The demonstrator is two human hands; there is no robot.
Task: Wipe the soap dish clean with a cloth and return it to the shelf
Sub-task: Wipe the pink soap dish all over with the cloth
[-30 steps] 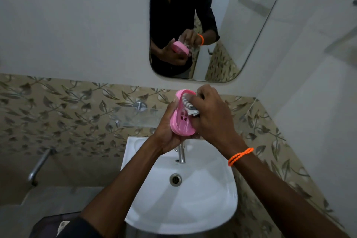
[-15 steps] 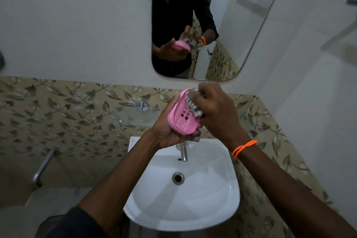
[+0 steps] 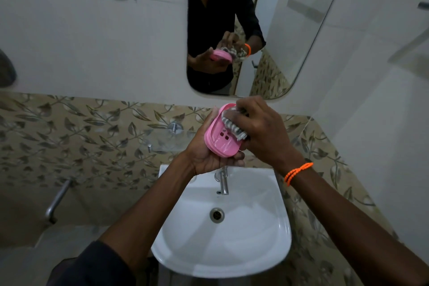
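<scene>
A pink oval soap dish (image 3: 220, 138) with small drain slots is tilted toward me, above the basin. My left hand (image 3: 206, 158) holds it from beneath, fingers curled round its lower edge. My right hand (image 3: 262, 132) grips a bunched grey-and-white striped cloth (image 3: 233, 126) and presses it against the dish's upper right inner side. Most of the cloth is hidden under my right fingers. A glass shelf (image 3: 167, 140) on metal pegs is fixed to the tiled wall just left of the dish.
A white basin (image 3: 255, 251) with a chrome tap (image 3: 223, 183) lies below my hands. A mirror (image 3: 290, 30) hangs above. A metal pipe (image 3: 56, 202) juts from the wall at lower left. The white side wall stands close on the right.
The dish has tilted so that more of its inside faces me. My right hand with the cloth has shifted slightly along the dish's upper right side.
</scene>
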